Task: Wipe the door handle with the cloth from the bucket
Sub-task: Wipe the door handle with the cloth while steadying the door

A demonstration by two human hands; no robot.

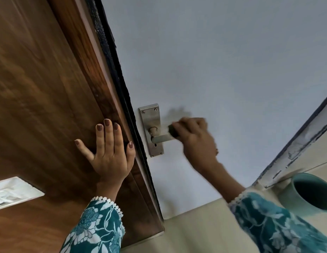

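Bracing wood frame [49, 88], left hand [111, 152] flat; right hand [193, 137] fingers curled, seemingly gripping cloth [172, 130] on handle [161, 138].

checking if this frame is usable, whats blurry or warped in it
Head view: the right hand and the dark cloth at the handle are smeared by motion; the left hand, flat on the wooden frame, is sharp. Wide-angle tilt bends the straight frame edges. Light is soft, with a faint shadow on the door above the right hand.
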